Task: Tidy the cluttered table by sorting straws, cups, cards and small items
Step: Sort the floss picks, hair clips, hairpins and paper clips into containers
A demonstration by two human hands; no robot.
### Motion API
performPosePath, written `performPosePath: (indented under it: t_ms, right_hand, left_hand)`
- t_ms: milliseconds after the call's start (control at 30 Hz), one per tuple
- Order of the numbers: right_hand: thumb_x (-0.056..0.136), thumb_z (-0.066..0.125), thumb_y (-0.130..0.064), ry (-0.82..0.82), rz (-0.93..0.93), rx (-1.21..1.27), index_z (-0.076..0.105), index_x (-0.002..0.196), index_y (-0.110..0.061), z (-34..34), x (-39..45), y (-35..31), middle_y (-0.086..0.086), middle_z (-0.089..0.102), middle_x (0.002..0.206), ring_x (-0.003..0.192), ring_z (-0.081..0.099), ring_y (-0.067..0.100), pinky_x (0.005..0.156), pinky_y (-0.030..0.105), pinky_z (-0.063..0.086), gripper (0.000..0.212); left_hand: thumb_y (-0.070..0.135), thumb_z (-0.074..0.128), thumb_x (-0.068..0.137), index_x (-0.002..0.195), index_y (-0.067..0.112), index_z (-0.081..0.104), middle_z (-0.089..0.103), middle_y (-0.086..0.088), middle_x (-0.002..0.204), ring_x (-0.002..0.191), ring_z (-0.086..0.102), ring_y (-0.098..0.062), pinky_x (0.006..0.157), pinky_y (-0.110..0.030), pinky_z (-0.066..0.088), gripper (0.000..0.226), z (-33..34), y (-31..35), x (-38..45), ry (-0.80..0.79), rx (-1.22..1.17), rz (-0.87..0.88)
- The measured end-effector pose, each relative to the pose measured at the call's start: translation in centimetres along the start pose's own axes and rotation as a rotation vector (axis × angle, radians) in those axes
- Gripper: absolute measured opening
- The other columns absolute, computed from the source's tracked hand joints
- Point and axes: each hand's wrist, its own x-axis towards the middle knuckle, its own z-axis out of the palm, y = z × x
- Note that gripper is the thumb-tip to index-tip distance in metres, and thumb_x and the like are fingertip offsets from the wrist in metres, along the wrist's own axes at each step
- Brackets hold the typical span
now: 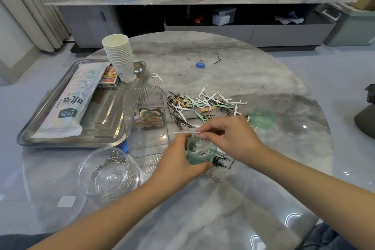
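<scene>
My left hand (178,160) grips a small green jar (199,153) tilted toward me, with several white floss picks inside. Just above the jar's mouth, my right hand (229,138) pinches a white floss pick (182,132) that lies level. Behind the hands lies a heap of floss picks, hairpins and small clips (203,105) on the table. The jar's green lid (263,117) lies to the right of the heap.
A steel tray (105,128) at left holds a straw pack (75,99), a card box (109,78) and stacked paper cups (120,55). A clear rectangular box (145,122) holds rubber bands. A round clear bowl (107,170) holds paper clips. A blue binder clip (200,64) lies farther back.
</scene>
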Motion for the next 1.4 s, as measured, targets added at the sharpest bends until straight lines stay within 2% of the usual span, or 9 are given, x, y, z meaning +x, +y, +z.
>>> performPosePath:
  t_ms: [167,333,467,700,900,1000,1133,1233,1400]
  right_hand:
    - [0.08,0.073,-0.013,0.011,0.066,0.163,0.072,0.079,-0.021,-1.0,0.4,-0.6,-0.012,0.068,0.07,0.062,0.06,-0.004,0.061,0.008,0.045,0.008]
    - [0.084,0.068,-0.017,-0.049,0.056,-0.107,0.074,0.088,-0.02,-3.4,1.3,-0.4,-0.015,0.068,0.072,0.06,0.055,-0.005,0.058,0.007,0.04,0.008]
    - [0.08,0.066,-0.01,-0.067,0.069,-0.132,0.071,0.074,-0.024,-4.9,1.4,-0.7,-0.015,0.058,0.049,0.047,0.049,-0.001,0.048,0.008,0.035,0.016]
    - [0.083,0.07,-0.021,-0.267,-0.011,-0.367,0.076,0.098,-0.02,-2.4,0.8,-0.7,-0.019,0.054,0.066,0.06,0.049,-0.006,0.059,0.004,0.037,0.016]
    - [0.079,0.074,-0.03,-0.288,-0.007,-0.275,0.076,0.082,-0.018,-2.0,1.0,0.0,-0.005,0.065,0.077,0.066,0.054,0.002,0.066,0.021,0.042,0.013]
    - [0.084,0.069,-0.028,-0.199,0.079,-0.254,0.075,0.09,-0.021,-3.9,2.5,2.1,-0.011,0.065,0.081,0.065,0.052,-0.002,0.057,0.007,0.037,0.011]
    - [0.083,0.07,-0.023,-0.279,0.137,-0.467,0.072,0.103,-0.022,-3.4,3.0,5.1,-0.009,0.065,0.088,0.065,0.048,-0.002,0.056,0.006,0.033,0.02]
    - [0.081,0.072,-0.029,-0.322,0.075,-0.511,0.066,0.114,-0.023,-1.7,2.8,5.7,-0.015,0.046,0.089,0.075,0.043,0.001,0.066,0.015,0.033,0.034]
    - [0.076,0.075,-0.032,-0.355,0.063,-0.501,0.062,0.114,-0.025,-0.1,2.6,6.1,-0.007,0.042,0.099,0.092,0.045,0.011,0.079,0.026,0.038,0.04]
  left_hand:
    - [0.037,0.085,0.062,0.114,0.033,0.039,0.055,0.016,0.11,0.099,0.055,0.001,0.074,-0.005,0.043,0.07,0.1,-0.4,0.1,-0.01,0.014,0.011]
    - [0.037,0.085,0.063,0.113,0.035,0.038,0.054,0.015,0.116,0.103,0.053,0.001,0.079,-0.009,0.045,0.069,0.2,-0.5,0.1,-0.023,0.041,0.017]
    - [0.038,0.084,0.064,0.112,0.036,0.036,0.053,0.015,0.117,0.103,0.053,0.0,0.079,-0.009,0.044,0.068,0.2,-0.5,0.1,-0.021,0.062,0.023]
    - [0.036,0.084,0.063,0.113,0.033,0.039,0.055,0.012,0.112,0.099,0.055,-0.002,0.078,-0.017,0.048,0.067,0.4,-0.5,0.2,-0.005,0.078,0.035]
    - [0.04,0.081,0.064,0.116,0.03,0.039,0.053,0.011,0.115,0.101,0.056,-0.008,0.083,-0.029,0.05,0.068,0.3,-0.5,-0.2,-0.043,0.116,0.023]
    - [0.038,0.078,0.069,0.121,0.027,0.036,0.05,0.012,0.117,0.106,0.052,-0.006,0.085,-0.019,0.044,0.068,0.2,-0.6,-0.4,-0.058,0.16,0.015]
    - [0.031,0.075,0.072,0.118,0.031,0.03,0.05,0.013,0.115,0.101,0.052,-0.003,0.073,-0.005,0.036,0.064,0.2,-0.6,-0.8,-0.087,0.164,-0.004]
    - [0.029,0.074,0.073,0.124,0.025,0.032,0.052,0.011,0.116,0.098,0.052,-0.004,0.07,-0.003,0.037,0.066,0.2,-0.6,-1.0,-0.089,0.159,-0.012]
    - [0.028,0.073,0.074,0.126,0.023,0.032,0.052,0.009,0.119,0.1,0.052,-0.004,0.073,-0.007,0.036,0.067,0.0,-0.6,-1.0,-0.089,0.168,-0.017]
